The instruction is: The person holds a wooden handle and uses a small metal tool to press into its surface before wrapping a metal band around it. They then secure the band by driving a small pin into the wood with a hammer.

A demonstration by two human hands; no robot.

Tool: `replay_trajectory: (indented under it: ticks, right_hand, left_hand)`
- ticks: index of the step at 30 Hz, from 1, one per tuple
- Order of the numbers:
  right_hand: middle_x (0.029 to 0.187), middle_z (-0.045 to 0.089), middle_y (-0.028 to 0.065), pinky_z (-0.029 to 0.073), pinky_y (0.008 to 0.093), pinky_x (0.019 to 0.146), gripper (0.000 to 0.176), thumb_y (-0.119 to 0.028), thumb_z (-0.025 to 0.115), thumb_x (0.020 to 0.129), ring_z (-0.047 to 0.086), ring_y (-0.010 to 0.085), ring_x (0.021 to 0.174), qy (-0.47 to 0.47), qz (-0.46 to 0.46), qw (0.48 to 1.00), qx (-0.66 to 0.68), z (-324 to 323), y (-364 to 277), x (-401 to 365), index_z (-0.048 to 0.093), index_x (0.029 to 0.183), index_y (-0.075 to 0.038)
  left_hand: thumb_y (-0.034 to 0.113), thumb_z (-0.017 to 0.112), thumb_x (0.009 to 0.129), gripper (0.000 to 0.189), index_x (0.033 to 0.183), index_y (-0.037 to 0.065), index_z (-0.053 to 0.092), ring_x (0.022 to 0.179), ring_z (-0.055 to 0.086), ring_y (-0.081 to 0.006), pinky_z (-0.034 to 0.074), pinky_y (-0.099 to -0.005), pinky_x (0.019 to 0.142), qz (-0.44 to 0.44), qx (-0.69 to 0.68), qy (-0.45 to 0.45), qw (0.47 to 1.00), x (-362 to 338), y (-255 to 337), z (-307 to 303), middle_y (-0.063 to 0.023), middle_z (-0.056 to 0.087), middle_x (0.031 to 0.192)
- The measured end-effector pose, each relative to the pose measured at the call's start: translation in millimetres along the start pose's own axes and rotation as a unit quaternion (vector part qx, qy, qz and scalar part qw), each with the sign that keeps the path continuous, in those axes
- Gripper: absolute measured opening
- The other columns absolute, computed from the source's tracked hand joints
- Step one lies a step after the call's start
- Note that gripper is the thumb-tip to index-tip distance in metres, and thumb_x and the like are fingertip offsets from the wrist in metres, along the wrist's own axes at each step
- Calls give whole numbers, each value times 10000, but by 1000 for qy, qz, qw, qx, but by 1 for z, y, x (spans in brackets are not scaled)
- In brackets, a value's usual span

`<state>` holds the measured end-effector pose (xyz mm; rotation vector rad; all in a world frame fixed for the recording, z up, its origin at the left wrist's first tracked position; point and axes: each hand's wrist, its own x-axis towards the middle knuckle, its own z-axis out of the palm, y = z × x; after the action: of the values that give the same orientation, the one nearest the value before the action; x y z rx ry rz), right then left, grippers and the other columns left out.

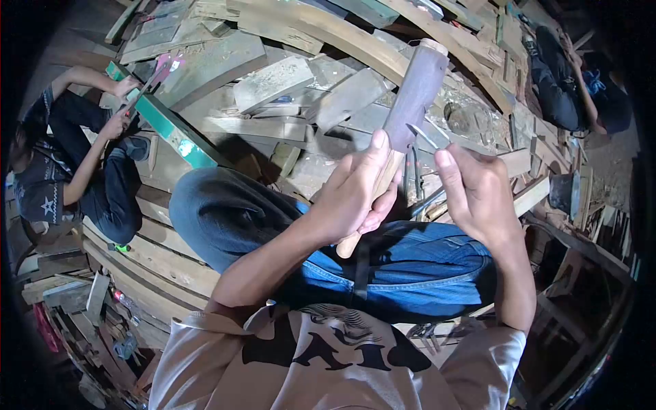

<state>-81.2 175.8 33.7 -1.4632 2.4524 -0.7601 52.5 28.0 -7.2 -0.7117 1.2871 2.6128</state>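
Note:
My left hand [355, 195] grips the pale wooden handle of a mallet [413, 96], whose thick dark head points up and to the right. My right hand [475, 191] pinches a small thin metal nail [422, 135] between thumb and fingers, its tip touching the side of the mallet head. Both hands are raised over my knees, which are in blue jeans [410, 266]. Under them lie rough wooden planks [273, 82] and offcuts.
A person in dark clothes [82, 178] sits at the left, working with both hands on a green-edged plank [171, 130]. Another person [574, 89] crouches at the upper right. A dark bucket [566, 193] stands at the right. Curved timber and scrap wood cover the floor.

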Motion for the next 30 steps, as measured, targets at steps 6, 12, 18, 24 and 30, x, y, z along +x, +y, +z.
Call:
replay_trajectory:
  ticks: [6,12,18,24,30]
  right_hand:
    - [583,557,162,450,445,475,340,-256,576,991,584,366,505,11,-31,995,-89,-2,0,5,603,750,-19]
    - [584,563,151,459,449,464,322,-269,558,998,586,359,490,14,-58,992,-108,0,2,6,612,783,-35]
    - [580,570,143,493,440,479,307,-276,558,995,610,354,494,16,-43,987,-155,-2,4,6,622,793,-53]
    - [602,592,135,496,438,484,319,-298,573,986,618,341,502,10,-13,986,-165,-6,11,13,617,785,-55]
    - [603,602,142,492,442,469,324,-318,580,983,624,339,504,-7,-32,989,-144,-3,17,14,651,815,-50]
  left_hand:
    - [633,216,1028,650,884,58,483,332,300,-74,248,-225,307,-41,-65,-57,995,-6,6,-1,20,359,523]
    - [647,230,1022,657,875,54,471,352,329,-77,262,-231,311,-49,-100,-97,989,-2,4,-9,16,376,537]
    - [625,184,1031,642,872,66,455,328,294,-72,248,-223,295,-50,-74,-69,994,4,9,-3,25,342,519]
    - [632,193,1027,650,877,54,450,326,307,-79,252,-227,293,-44,-40,-58,997,9,4,-6,17,353,518]
    - [653,203,1017,657,873,64,457,328,323,-79,282,-232,306,-49,-44,-52,996,13,2,-6,20,372,520]
